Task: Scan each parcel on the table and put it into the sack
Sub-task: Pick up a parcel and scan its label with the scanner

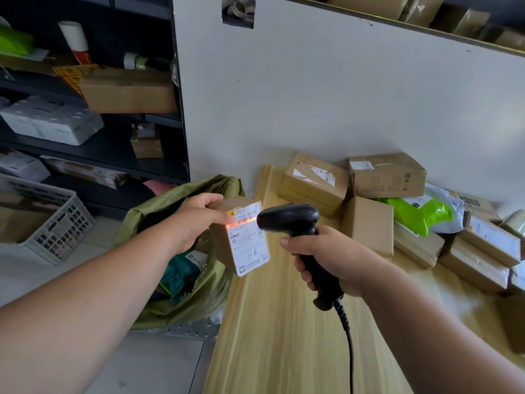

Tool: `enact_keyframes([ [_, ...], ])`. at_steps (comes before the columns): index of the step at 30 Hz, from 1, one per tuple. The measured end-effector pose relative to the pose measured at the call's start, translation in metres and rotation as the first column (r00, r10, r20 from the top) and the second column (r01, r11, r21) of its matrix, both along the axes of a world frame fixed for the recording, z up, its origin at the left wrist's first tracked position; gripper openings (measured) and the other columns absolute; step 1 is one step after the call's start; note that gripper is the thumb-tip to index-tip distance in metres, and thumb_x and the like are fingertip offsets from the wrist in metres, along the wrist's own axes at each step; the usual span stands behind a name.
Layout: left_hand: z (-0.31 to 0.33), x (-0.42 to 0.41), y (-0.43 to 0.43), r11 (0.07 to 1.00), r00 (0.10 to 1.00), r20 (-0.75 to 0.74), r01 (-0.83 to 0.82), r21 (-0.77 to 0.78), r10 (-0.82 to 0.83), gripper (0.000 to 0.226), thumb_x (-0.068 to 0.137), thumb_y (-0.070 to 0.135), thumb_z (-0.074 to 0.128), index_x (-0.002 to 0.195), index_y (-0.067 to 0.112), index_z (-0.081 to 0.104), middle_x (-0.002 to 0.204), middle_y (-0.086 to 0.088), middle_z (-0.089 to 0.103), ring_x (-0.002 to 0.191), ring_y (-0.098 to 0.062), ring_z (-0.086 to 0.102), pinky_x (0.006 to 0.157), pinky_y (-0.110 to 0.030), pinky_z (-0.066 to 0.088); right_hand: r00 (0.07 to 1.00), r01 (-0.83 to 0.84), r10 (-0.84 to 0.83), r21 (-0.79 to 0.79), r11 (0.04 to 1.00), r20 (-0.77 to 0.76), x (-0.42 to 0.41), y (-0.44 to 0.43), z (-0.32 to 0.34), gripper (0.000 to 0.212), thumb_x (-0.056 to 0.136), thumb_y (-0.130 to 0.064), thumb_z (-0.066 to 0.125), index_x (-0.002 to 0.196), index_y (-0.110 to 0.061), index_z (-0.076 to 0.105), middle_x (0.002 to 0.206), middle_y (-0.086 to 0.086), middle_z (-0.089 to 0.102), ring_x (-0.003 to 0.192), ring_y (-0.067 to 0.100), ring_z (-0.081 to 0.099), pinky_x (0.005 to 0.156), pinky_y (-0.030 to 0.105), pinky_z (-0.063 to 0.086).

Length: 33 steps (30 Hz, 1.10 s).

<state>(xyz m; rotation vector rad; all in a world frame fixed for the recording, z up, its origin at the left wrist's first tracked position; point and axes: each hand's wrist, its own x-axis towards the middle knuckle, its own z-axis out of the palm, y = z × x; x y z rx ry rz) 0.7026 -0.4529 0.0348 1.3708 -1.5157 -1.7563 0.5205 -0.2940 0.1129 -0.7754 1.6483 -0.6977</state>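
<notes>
My left hand (196, 220) grips a small cardboard parcel (244, 243) with a white label, held upright above the table's left edge. My right hand (326, 257) grips a black corded barcode scanner (289, 217) whose head is just right of the parcel; a red scan line lies across the label's barcode. An open green sack (204, 291) stands on the floor left of the table, with parcels inside. Several cardboard parcels (315, 180) and a green mailer bag (420, 211) are piled at the back of the wooden table (278, 336).
A white wall panel (312, 95) rises behind the table. Dark shelving (93, 155) with boxes fills the left. A grey plastic crate (48, 217) sits on the floor at far left. The scanner's cable (349, 345) hangs over the table front.
</notes>
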Motion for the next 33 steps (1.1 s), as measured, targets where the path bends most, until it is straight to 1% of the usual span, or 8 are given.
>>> enact_keyframes([
  [7,-0.001,0.007,-0.006,1.0,1.0,0.023,-0.008,0.027,0.008,0.063,0.079,0.001,0.072,0.137,0.013,0.05,0.114,0.001,0.059,0.094,-0.003,0.051,0.07,-0.015,0.034,1.0,0.015,-0.015,-0.032,0.999,0.006,0.005,-0.002,0.002,0.026,0.091,-0.028,0.069,0.097,-0.006,0.057,0.067,0.009,0.058,0.054,0.019,0.051,0.054,0.031,0.045],
  [11,-0.003,0.014,-0.012,0.999,0.998,0.061,-0.016,0.041,0.014,0.064,0.078,0.006,0.074,0.137,0.015,0.05,0.118,-0.004,0.061,0.111,-0.019,0.052,0.093,-0.028,0.039,1.0,-0.001,0.001,-0.03,1.0,0.01,0.006,-0.001,0.006,0.024,0.091,-0.026,0.068,0.097,-0.007,0.056,0.067,0.009,0.057,0.054,0.019,0.05,0.054,0.03,0.045],
  [13,-0.005,0.017,-0.016,0.998,0.996,0.078,-0.035,0.046,0.032,0.066,0.076,0.007,0.076,0.136,0.016,0.051,0.117,-0.006,0.063,0.113,-0.022,0.054,0.103,-0.037,0.041,1.0,-0.016,0.016,-0.022,1.0,0.015,0.007,-0.001,0.009,0.023,0.091,-0.026,0.068,0.096,-0.007,0.055,0.066,0.008,0.056,0.053,0.018,0.05,0.053,0.03,0.044],
  [15,-0.006,0.019,-0.019,0.998,0.995,0.089,-0.046,0.045,0.042,0.067,0.074,0.008,0.078,0.135,0.016,0.052,0.116,-0.006,0.063,0.113,-0.024,0.056,0.106,-0.042,0.041,0.999,-0.026,0.027,-0.021,0.999,0.023,0.008,-0.001,0.011,0.022,0.091,-0.025,0.068,0.094,-0.008,0.055,0.066,0.007,0.055,0.053,0.019,0.049,0.053,0.03,0.044],
  [24,-0.009,0.024,-0.023,0.998,0.993,0.105,-0.052,0.04,0.047,0.063,0.076,0.01,0.077,0.133,0.017,0.052,0.122,-0.006,0.06,0.116,-0.025,0.051,0.108,-0.043,0.036,0.999,-0.037,0.037,-0.025,0.999,0.036,0.014,-0.006,0.016,0.02,0.091,-0.025,0.068,0.095,-0.009,0.056,0.066,0.007,0.055,0.054,0.018,0.049,0.054,0.031,0.044],
  [28,-0.011,0.029,-0.027,0.997,0.994,0.09,-0.06,0.054,0.055,0.061,0.076,0.011,0.077,0.132,0.018,0.053,0.119,-0.006,0.061,0.113,-0.024,0.053,0.103,-0.039,0.04,1.0,-0.021,0.022,-0.044,0.999,0.021,0.019,-0.01,0.013,0.032,0.091,-0.025,0.068,0.111,-0.002,0.056,0.067,0.008,0.056,0.055,0.018,0.05,0.056,0.032,0.045],
  [31,-0.008,0.035,-0.033,0.994,0.992,0.072,-0.104,0.035,0.102,0.058,0.075,0.012,0.076,0.129,0.02,0.056,0.117,-0.004,0.062,0.109,-0.021,0.054,0.098,-0.036,0.043,0.999,0.005,-0.003,-0.063,0.998,0.037,0.023,-0.015,0.011,0.038,0.091,-0.026,0.069,0.118,-0.003,0.055,0.067,0.008,0.057,0.056,0.019,0.05,0.056,0.033,0.046],
  [33,-0.002,0.042,-0.04,0.989,0.988,0.056,-0.146,0.012,0.145,0.052,0.076,0.012,0.075,0.125,0.022,0.059,0.111,0.001,0.061,0.102,-0.015,0.053,0.08,-0.027,0.042,0.998,0.018,-0.015,-0.064,0.998,0.053,0.026,-0.02,0.007,0.037,0.091,-0.026,0.069,0.117,-0.004,0.055,0.067,0.009,0.056,0.056,0.019,0.05,0.056,0.033,0.045],
])
